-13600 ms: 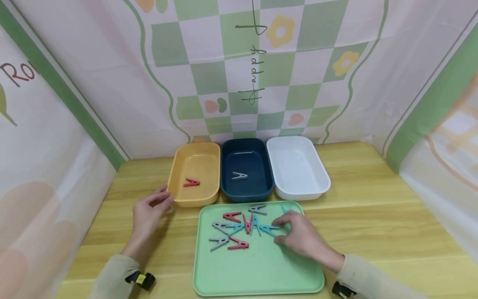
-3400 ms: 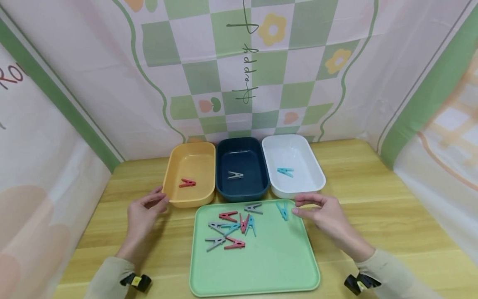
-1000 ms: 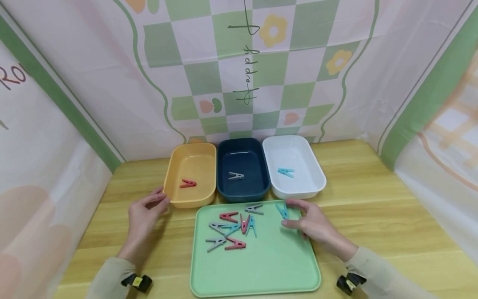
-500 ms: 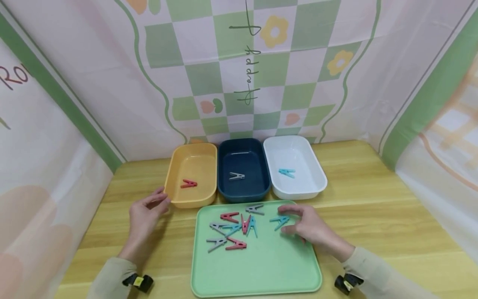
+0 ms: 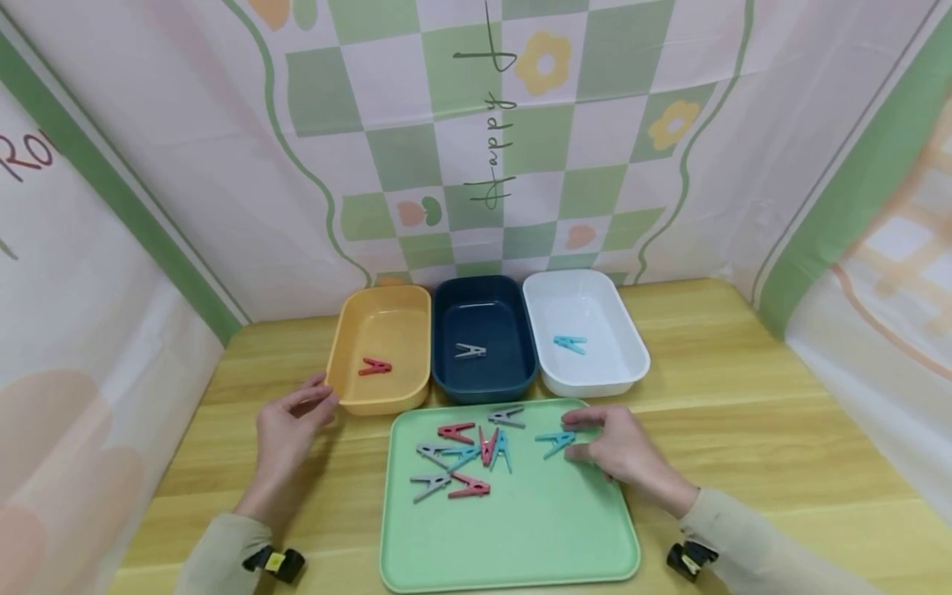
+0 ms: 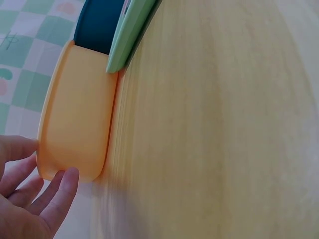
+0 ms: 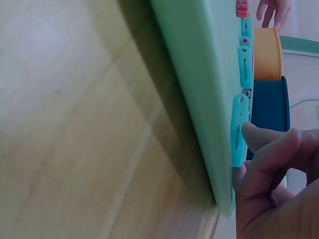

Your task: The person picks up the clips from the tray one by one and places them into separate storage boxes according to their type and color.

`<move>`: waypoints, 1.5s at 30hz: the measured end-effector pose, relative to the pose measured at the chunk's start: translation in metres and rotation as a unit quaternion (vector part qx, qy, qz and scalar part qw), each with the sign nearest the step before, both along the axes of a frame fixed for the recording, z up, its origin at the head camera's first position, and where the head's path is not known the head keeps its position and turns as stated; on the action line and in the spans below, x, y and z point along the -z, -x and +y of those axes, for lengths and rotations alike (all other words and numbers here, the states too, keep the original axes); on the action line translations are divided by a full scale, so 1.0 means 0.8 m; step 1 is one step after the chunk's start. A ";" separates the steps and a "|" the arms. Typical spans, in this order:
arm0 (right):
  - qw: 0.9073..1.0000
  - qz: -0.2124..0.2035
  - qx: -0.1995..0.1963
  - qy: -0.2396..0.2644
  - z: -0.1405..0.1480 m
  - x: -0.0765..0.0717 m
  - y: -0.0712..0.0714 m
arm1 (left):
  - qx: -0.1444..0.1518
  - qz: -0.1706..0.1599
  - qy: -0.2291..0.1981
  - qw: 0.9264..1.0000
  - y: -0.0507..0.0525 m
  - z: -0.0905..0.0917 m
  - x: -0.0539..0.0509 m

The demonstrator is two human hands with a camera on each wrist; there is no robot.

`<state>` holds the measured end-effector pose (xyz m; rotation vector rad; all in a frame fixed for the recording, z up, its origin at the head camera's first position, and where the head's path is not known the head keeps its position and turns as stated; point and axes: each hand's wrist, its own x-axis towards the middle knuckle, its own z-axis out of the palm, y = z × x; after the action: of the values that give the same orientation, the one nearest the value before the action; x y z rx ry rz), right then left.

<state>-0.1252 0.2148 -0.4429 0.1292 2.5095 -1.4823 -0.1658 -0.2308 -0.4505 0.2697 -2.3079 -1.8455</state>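
Note:
My right hand (image 5: 621, 446) reaches over the right part of the green tray (image 5: 513, 545). Its thumb and index finger lie on either side of one end of a light-blue clothespin (image 5: 554, 440), which rests on the tray. The right wrist view shows a fingertip against that clothespin (image 7: 239, 109). My left hand (image 5: 288, 426) holds the front left corner of the yellow bin (image 5: 383, 322), fingers at its rim. A red clothespin (image 5: 375, 366) lies in this bin. The dark blue bin (image 5: 483, 318) holds a grey clothespin (image 5: 470, 350); the white bin (image 5: 576, 306) holds a light-blue one.
Several red, grey and light-blue clothespins lie in a cluster on the tray's left half, including a red clothespin (image 5: 470, 486) and a grey clothespin (image 5: 507, 416). The bins stand side by side behind the tray on the wooden table (image 5: 714, 364), before a patterned cloth (image 5: 543, 190).
A light-blue clothespin now lies in the white bin. Over the last second, the right hand shifted the clothespin at its fingers toward me and turned it; finger and thumb came closer together. Left hand stayed.

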 end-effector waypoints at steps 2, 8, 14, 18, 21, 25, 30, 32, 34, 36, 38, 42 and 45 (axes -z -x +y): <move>1.000 0.003 0.002 0.000 -0.001 0.000 0.000 | -0.001 0.000 0.001 1.000 0.000 0.000 0.000; 1.000 0.006 0.009 -0.005 -0.002 0.002 0.002 | -0.001 0.001 0.004 1.000 0.000 0.000 -0.001; 1.000 0.008 0.016 -0.019 -0.002 0.006 0.003 | 0.002 -0.002 0.006 1.000 0.000 -0.001 0.000; 0.999 0.026 0.009 -0.043 0.000 0.010 0.004 | 0.003 -0.004 0.007 1.000 0.000 -0.002 0.001; 0.996 0.051 -0.006 -0.073 0.002 0.012 0.004 | 0.003 -0.001 0.009 1.000 -0.001 -0.002 0.001; 0.992 0.072 -0.020 -0.105 0.004 0.013 0.003 | 0.003 0.001 0.012 1.000 0.000 -0.003 0.001; 0.991 0.075 -0.023 -0.111 0.006 0.015 0.003 | 0.004 0.001 0.011 1.000 0.000 -0.003 0.002; 0.991 0.074 -0.023 -0.105 0.007 0.015 0.003 | 0.005 0.000 0.011 1.000 0.000 -0.003 0.002; 0.994 0.064 -0.018 -0.088 0.008 0.013 0.003 | 0.005 0.001 0.010 1.000 0.000 -0.002 0.001; 0.997 0.045 -0.010 -0.064 0.009 0.011 0.002 | 0.005 0.000 0.010 1.000 -0.001 -0.002 0.001; 0.999 0.021 0.002 -0.033 0.010 0.008 0.002 | 0.005 -0.001 0.009 1.000 -0.001 -0.002 0.000; 1.000 -0.007 0.013 0.012 0.011 0.000 0.000 | 0.005 -0.001 0.009 1.000 -0.001 -0.002 0.000; 1.000 -0.009 0.005 0.029 0.012 -0.007 -0.001 | 0.006 0.001 0.012 1.000 -0.001 -0.002 0.001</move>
<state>-0.1245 0.2242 -0.4373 0.1458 2.4534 -1.5487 -0.1649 -0.2327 -0.4509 0.2509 -2.3337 -1.8225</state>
